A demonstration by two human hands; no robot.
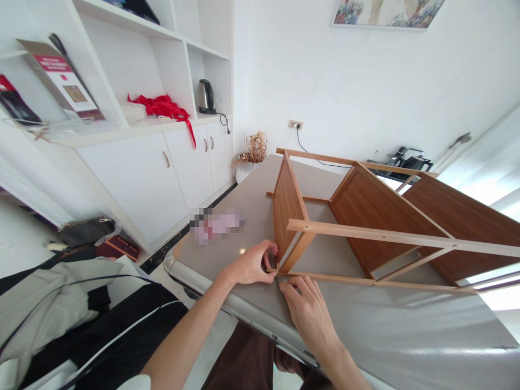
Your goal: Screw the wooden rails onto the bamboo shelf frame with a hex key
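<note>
Head view: both hands meet at the near corner of the wooden shelf frame (pixel 365 216) lying on the table (pixel 365 336), left hand (pixel 249 266) pinching the joint, right hand (pixel 304 303) fingers flat beside the thin rail (pixel 365 280) running rightward.

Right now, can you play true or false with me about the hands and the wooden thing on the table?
1. Both hands touch the wooden rack at one corner. True: the left hand and the right hand meet at the near corner of the wooden rack.
2. The rack stands upright on the floor. False: it lies tipped on its side on the grey table.
3. A kettle sits on the white shelf. True: the kettle stands on the shelf by the wall.
4. The cloth on the shelf is blue. False: the cloth is red.
5. The right hand holds a hammer. False: it holds no tool; its fingers rest by a thin wooden rail.
</note>
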